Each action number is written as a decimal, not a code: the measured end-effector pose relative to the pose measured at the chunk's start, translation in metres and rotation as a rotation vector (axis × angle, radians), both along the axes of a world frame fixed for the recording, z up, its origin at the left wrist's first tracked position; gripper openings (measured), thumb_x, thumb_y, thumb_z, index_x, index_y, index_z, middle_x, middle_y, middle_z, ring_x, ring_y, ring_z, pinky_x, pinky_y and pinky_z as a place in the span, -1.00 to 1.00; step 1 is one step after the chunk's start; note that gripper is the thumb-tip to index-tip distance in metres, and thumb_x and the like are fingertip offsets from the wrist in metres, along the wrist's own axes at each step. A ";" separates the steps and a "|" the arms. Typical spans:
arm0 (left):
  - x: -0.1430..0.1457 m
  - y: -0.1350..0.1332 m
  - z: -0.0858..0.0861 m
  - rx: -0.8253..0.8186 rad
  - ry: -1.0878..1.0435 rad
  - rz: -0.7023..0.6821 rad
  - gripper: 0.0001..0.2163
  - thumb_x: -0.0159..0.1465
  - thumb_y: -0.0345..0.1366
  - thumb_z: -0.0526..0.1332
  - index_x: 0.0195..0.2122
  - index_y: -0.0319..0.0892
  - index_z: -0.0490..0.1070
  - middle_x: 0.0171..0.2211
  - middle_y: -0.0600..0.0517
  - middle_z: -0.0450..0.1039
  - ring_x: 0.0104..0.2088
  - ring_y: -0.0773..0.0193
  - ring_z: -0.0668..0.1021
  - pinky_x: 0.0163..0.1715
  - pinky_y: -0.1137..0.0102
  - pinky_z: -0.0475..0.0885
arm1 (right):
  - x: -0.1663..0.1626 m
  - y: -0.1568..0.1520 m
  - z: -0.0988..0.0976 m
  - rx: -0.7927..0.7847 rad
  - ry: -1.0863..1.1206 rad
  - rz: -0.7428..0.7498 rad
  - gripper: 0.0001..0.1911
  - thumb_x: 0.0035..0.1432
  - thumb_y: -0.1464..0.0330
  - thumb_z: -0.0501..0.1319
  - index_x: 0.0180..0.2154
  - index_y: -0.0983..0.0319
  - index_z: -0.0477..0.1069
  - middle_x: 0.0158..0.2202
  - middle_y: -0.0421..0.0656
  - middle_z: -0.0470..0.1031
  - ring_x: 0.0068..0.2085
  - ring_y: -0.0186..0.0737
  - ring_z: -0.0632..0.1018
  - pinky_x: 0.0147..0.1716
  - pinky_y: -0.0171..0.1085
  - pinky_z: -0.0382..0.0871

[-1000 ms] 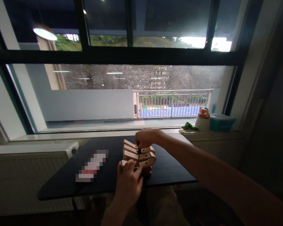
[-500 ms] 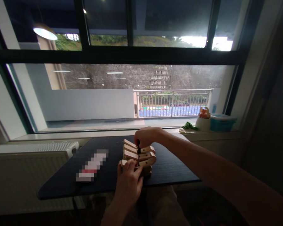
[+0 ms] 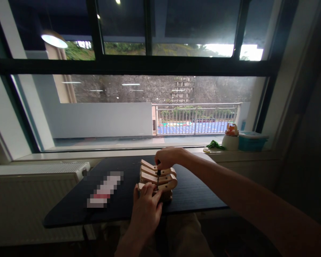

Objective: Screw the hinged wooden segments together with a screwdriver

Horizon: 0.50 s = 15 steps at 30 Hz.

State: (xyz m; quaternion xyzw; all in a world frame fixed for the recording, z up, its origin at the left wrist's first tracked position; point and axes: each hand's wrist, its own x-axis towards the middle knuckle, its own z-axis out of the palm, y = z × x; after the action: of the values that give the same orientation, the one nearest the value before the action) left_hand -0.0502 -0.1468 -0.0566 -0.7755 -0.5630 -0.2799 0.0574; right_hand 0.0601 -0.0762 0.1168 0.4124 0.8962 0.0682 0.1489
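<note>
A stack of pale, curved wooden pieces (image 3: 167,183) with rounded ends and dark holes sits on the black table. My right hand (image 3: 169,157) is closed round the dark handle of a screwdriver (image 3: 158,173), held upright with its thin shaft pointing down. The tip meets the nearest wooden piece, close to my left fingers; the exact contact spot is too small to make out. My left hand (image 3: 147,201) wraps over the near left end of the wooden pieces and grips them, its thumb at their near side.
A blurred, pale, red-banded item (image 3: 105,189) lies on the left of the black table (image 3: 192,189). On the windowsill stand a white container with an orange top (image 3: 230,137), a teal box (image 3: 253,141) and a green cloth (image 3: 215,144). A radiator (image 3: 37,200) is at left.
My right hand has shifted slightly right, still on the screwdriver. The whole view has moved down a little in the frame. My left hand keeps its hold on the wood.
</note>
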 end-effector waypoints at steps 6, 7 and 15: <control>0.000 0.000 -0.001 0.005 -0.003 0.003 -0.67 0.14 -0.39 0.16 -0.06 -0.03 0.45 0.00 -0.05 0.38 0.12 0.04 0.31 0.17 -0.03 -0.02 | -0.004 -0.004 0.004 0.017 0.026 0.056 -0.66 0.09 0.41 0.13 -0.08 0.27 0.49 -0.15 -0.08 0.55 -0.26 -0.20 0.48 -0.42 -0.31 0.22; 0.000 0.000 -0.001 0.012 -0.005 0.005 -0.67 0.14 -0.39 0.16 -0.06 -0.03 0.45 0.00 -0.05 0.38 0.12 0.04 0.31 0.18 -0.03 -0.03 | -0.005 -0.004 0.004 0.013 0.023 0.061 -0.67 0.08 0.42 0.14 -0.10 0.28 0.50 -0.16 -0.08 0.56 -0.27 -0.21 0.48 -0.42 -0.31 0.22; -0.001 0.000 -0.004 0.034 -0.013 -0.005 -0.67 0.13 -0.40 0.17 -0.07 -0.04 0.46 -0.01 -0.05 0.39 0.10 0.04 0.32 0.17 -0.03 -0.01 | -0.003 0.005 -0.006 0.038 0.029 0.012 -0.68 0.13 0.35 0.12 -0.12 0.32 0.50 -0.17 0.00 0.55 -0.24 -0.13 0.51 -0.39 -0.28 0.26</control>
State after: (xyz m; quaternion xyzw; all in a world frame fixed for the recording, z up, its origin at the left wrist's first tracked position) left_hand -0.0507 -0.1465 -0.0601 -0.7740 -0.5566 -0.2947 0.0659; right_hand 0.0572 -0.0711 0.1103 0.4105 0.8993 0.0801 0.1276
